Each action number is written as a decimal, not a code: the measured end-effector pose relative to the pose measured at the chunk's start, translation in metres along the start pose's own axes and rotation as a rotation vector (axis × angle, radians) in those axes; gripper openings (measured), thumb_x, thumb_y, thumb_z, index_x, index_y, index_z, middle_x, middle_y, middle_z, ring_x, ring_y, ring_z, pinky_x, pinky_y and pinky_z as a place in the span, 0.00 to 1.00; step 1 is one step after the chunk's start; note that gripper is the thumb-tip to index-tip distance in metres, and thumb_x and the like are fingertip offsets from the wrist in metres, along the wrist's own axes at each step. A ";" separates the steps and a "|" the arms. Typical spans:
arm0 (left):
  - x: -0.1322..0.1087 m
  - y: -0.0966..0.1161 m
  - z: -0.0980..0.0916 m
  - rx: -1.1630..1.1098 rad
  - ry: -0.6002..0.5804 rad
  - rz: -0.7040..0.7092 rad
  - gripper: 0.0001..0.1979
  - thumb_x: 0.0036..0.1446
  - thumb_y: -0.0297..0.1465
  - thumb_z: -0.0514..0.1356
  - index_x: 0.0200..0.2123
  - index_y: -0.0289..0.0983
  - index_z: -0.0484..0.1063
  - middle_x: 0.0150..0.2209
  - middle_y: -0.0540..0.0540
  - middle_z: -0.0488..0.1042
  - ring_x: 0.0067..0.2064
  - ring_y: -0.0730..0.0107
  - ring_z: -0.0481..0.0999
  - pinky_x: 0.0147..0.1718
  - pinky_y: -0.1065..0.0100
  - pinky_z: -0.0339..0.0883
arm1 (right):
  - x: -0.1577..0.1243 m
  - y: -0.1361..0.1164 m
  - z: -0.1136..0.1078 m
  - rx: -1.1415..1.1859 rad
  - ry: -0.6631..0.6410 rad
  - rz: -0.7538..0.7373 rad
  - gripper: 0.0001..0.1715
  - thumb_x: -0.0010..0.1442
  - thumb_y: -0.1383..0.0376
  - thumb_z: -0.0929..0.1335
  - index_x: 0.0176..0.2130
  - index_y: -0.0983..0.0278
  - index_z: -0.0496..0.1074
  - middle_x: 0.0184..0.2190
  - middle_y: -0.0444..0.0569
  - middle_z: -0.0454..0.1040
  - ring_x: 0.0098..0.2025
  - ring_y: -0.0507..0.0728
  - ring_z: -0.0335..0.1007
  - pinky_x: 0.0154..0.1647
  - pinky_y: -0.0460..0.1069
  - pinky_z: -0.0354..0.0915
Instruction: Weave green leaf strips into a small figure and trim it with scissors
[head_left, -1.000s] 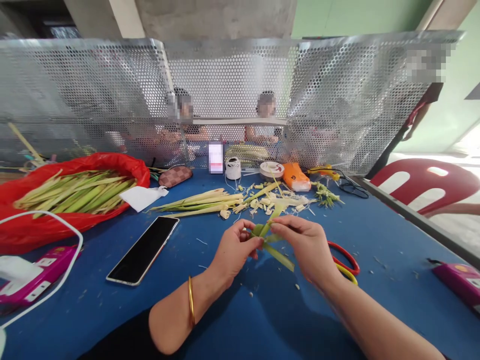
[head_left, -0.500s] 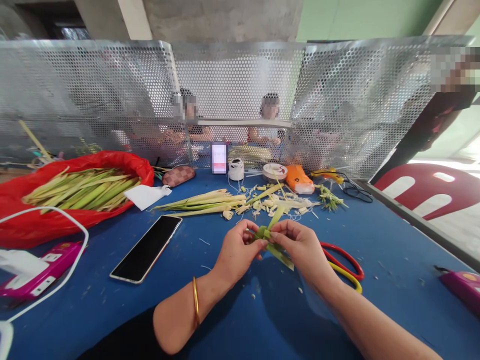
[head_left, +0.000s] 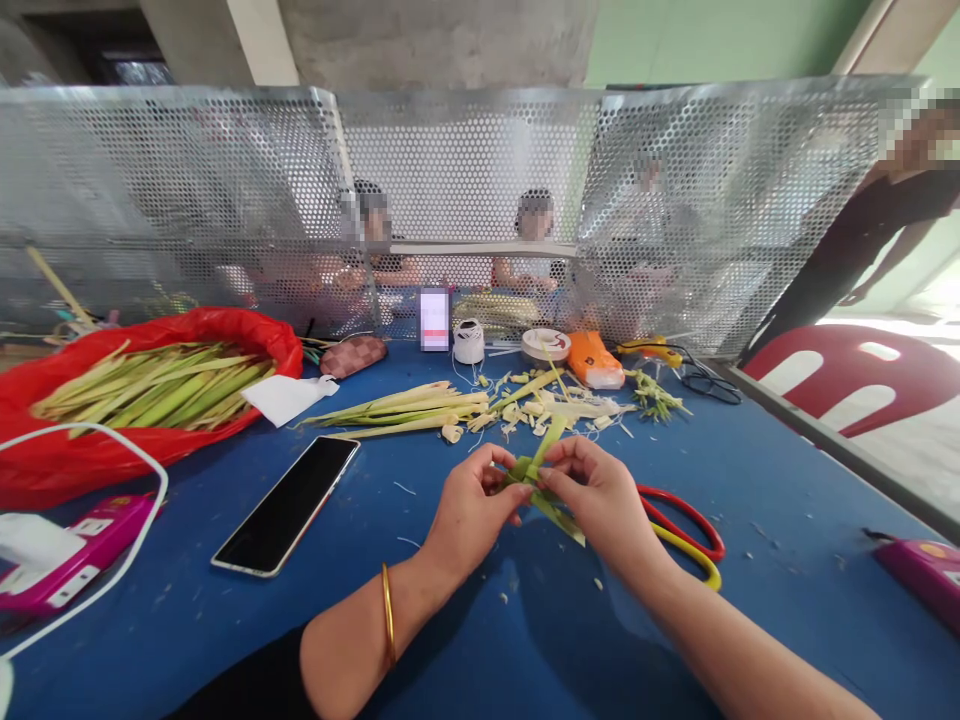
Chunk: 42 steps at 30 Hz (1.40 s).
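My left hand (head_left: 472, 510) and my right hand (head_left: 600, 495) meet just above the blue table (head_left: 525, 620), both pinched on a small folded piece of green palm leaf strips (head_left: 541, 470). One strip sticks up toward the far side and another hangs down toward me. A gold bangle sits on my left wrist. Scissors with red and yellow handles (head_left: 686, 535) lie right of my right hand, partly hidden by it.
A black phone (head_left: 289, 503) lies left of my hands. A red bag of leaf strips (head_left: 142, 395) stands at far left, loose strips and cuttings (head_left: 420, 405) ahead. Thread spool (head_left: 469, 340), orange object (head_left: 594, 360), glue gun (head_left: 651, 350), pink power strips (head_left: 82, 545), perforated metal screen (head_left: 480, 190) with people behind.
My hands stay together on the leaf piece; the fingers have shifted slightly and the upright strip is pulled a little closer in. A person at the right edge has come further into view.
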<state>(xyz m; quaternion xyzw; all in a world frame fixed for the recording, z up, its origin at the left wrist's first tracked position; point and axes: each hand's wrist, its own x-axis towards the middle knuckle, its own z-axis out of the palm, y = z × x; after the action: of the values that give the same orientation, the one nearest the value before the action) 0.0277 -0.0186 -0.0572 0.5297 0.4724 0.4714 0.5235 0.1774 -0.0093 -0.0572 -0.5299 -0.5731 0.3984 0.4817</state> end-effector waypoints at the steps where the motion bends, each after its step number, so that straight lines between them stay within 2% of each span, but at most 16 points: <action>1: 0.000 0.000 0.000 -0.006 -0.001 0.002 0.10 0.46 0.30 0.65 0.31 0.37 0.66 0.21 0.55 0.70 0.20 0.76 0.68 0.21 0.73 0.64 | 0.000 0.000 0.000 -0.007 0.002 -0.005 0.09 0.49 0.61 0.69 0.31 0.63 0.68 0.20 0.42 0.71 0.23 0.53 0.65 0.26 0.48 0.61; 6: 0.000 -0.001 0.000 -0.042 -0.018 0.003 0.10 0.47 0.32 0.65 0.32 0.37 0.67 0.21 0.54 0.71 0.20 0.77 0.68 0.22 0.73 0.64 | -0.002 -0.002 0.000 -0.043 0.001 -0.005 0.08 0.50 0.61 0.68 0.31 0.62 0.66 0.20 0.42 0.70 0.24 0.53 0.64 0.26 0.49 0.60; 12: 0.000 0.000 0.000 0.002 -0.021 -0.003 0.08 0.46 0.29 0.64 0.29 0.36 0.67 0.21 0.54 0.70 0.20 0.77 0.68 0.22 0.73 0.63 | 0.000 0.001 0.002 -0.052 -0.011 -0.055 0.06 0.52 0.62 0.67 0.31 0.62 0.66 0.23 0.43 0.71 0.27 0.54 0.67 0.30 0.50 0.62; 17: 0.000 0.002 -0.002 0.021 0.000 -0.026 0.12 0.46 0.28 0.64 0.35 0.37 0.67 0.20 0.56 0.70 0.20 0.76 0.68 0.22 0.73 0.64 | 0.002 -0.001 0.000 -0.084 -0.061 -0.053 0.06 0.52 0.62 0.68 0.30 0.61 0.66 0.25 0.43 0.73 0.29 0.55 0.69 0.32 0.50 0.62; 22: -0.001 -0.001 0.000 0.041 -0.030 -0.014 0.07 0.44 0.27 0.64 0.31 0.35 0.74 0.22 0.53 0.71 0.21 0.77 0.67 0.21 0.74 0.65 | -0.001 -0.002 0.000 -0.169 -0.029 -0.029 0.09 0.52 0.61 0.69 0.30 0.60 0.64 0.22 0.42 0.73 0.27 0.55 0.69 0.29 0.48 0.60; 25: -0.001 -0.001 0.002 -0.034 -0.037 -0.062 0.07 0.42 0.28 0.66 0.29 0.33 0.76 0.23 0.50 0.73 0.22 0.76 0.68 0.21 0.73 0.64 | -0.003 -0.003 0.001 -0.219 -0.008 -0.049 0.11 0.52 0.59 0.70 0.29 0.60 0.63 0.21 0.40 0.71 0.25 0.54 0.66 0.27 0.48 0.58; 29: 0.001 0.003 0.000 -0.221 0.033 -0.180 0.11 0.40 0.31 0.69 0.30 0.32 0.77 0.24 0.48 0.75 0.23 0.77 0.68 0.22 0.74 0.63 | 0.001 -0.007 -0.005 -0.151 -0.076 -0.154 0.11 0.56 0.57 0.68 0.29 0.61 0.66 0.24 0.42 0.70 0.27 0.53 0.65 0.29 0.48 0.60; 32: 0.002 0.004 -0.003 -0.256 0.073 -0.200 0.13 0.39 0.31 0.70 0.32 0.33 0.78 0.25 0.47 0.76 0.24 0.76 0.70 0.22 0.75 0.62 | 0.006 -0.009 -0.011 -0.091 -0.145 -0.166 0.10 0.56 0.58 0.67 0.30 0.63 0.71 0.26 0.43 0.71 0.29 0.53 0.65 0.32 0.49 0.61; 37: 0.000 0.003 -0.001 -0.220 0.015 -0.164 0.11 0.39 0.29 0.69 0.29 0.32 0.78 0.26 0.46 0.76 0.25 0.74 0.70 0.23 0.73 0.63 | 0.007 -0.001 -0.009 0.001 -0.110 -0.031 0.11 0.50 0.59 0.71 0.29 0.64 0.72 0.22 0.43 0.71 0.26 0.53 0.66 0.28 0.49 0.61; 42: -0.002 0.004 0.001 -0.210 -0.018 -0.187 0.08 0.39 0.30 0.69 0.26 0.32 0.78 0.24 0.47 0.75 0.23 0.76 0.68 0.23 0.74 0.62 | 0.002 -0.003 -0.004 -0.033 -0.071 -0.085 0.10 0.51 0.59 0.70 0.27 0.63 0.68 0.23 0.43 0.70 0.26 0.53 0.64 0.28 0.49 0.60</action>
<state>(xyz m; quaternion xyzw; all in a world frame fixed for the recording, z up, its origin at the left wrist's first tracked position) 0.0289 -0.0203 -0.0537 0.4298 0.4632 0.4626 0.6219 0.1806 -0.0080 -0.0536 -0.4984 -0.6185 0.3866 0.4686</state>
